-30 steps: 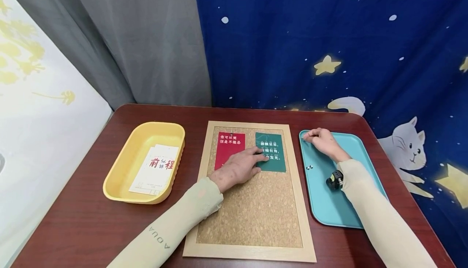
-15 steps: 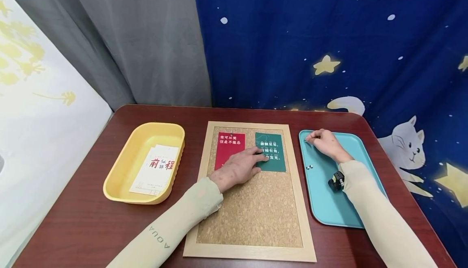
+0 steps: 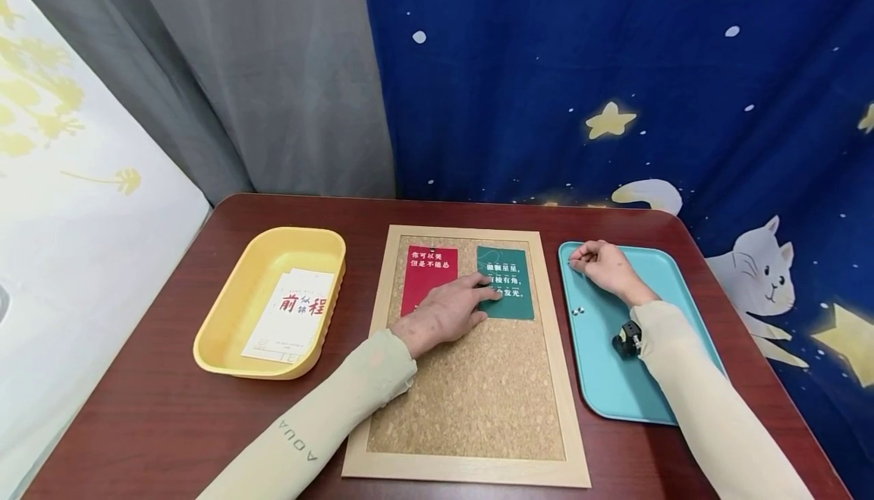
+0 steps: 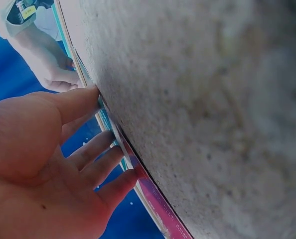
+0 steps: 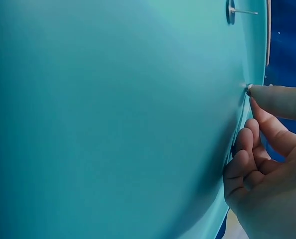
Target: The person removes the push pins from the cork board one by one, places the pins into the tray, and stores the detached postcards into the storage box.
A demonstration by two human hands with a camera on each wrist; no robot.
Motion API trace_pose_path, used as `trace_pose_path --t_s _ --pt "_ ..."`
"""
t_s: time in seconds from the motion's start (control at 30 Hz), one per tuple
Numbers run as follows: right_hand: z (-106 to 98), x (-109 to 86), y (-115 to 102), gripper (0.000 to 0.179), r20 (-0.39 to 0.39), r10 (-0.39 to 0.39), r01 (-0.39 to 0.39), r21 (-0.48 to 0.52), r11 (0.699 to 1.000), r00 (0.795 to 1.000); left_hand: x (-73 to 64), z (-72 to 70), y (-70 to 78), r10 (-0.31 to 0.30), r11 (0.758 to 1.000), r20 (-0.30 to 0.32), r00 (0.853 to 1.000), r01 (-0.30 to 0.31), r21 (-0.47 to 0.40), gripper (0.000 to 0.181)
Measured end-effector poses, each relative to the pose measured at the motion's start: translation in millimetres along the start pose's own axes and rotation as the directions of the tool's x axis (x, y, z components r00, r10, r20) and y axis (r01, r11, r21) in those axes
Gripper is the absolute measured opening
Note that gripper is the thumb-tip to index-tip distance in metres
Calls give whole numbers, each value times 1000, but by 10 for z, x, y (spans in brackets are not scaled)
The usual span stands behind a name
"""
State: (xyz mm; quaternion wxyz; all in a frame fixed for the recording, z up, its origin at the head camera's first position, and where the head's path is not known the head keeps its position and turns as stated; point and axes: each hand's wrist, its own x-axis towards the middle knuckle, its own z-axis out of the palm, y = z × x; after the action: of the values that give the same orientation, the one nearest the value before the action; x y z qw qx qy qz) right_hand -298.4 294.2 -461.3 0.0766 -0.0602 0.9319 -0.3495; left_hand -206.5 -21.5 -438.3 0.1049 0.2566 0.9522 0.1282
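My left hand point(image 3: 444, 312) lies across the framed cork board point(image 3: 471, 401), its fingertips resting on a green card point(image 3: 510, 266) with white writing. Its fingers are extended and grip nothing. A red card point(image 3: 422, 281), pinned near its top edge, is partly covered by that hand. At the far left corner of the turquoise tray point(image 3: 614, 390), my right hand point(image 3: 611, 266) pinches a small metal thumbtack point(image 5: 248, 89) between thumb and forefinger, close to the tray surface. Another thumbtack point(image 5: 231, 12) lies point up in the right wrist view.
Left of the board stands a yellow basket point(image 3: 212, 341) holding several white cards point(image 3: 287, 325). A few silver thumbtacks point(image 3: 578, 311) sit near the tray's left edge. Everything rests on a dark red-brown table point(image 3: 157, 401), with curtains behind it.
My right fingertips have shifted slightly right and drawn together at the tray's corner. The left hand keeps its place on the green card.
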Motion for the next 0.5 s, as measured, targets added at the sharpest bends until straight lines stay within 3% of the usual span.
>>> trace_pose_path --t_s 0.33,0.5 --pt "18 5 -2 19 -44 -12 11 -29 1000 999 11 13 -7 1 1000 2 1000 -1 3 49" --pt "29 -11 -28 16 -79 -62 56 -81 995 995 9 12 -9 -2 1000 2 1000 2 -1 49"
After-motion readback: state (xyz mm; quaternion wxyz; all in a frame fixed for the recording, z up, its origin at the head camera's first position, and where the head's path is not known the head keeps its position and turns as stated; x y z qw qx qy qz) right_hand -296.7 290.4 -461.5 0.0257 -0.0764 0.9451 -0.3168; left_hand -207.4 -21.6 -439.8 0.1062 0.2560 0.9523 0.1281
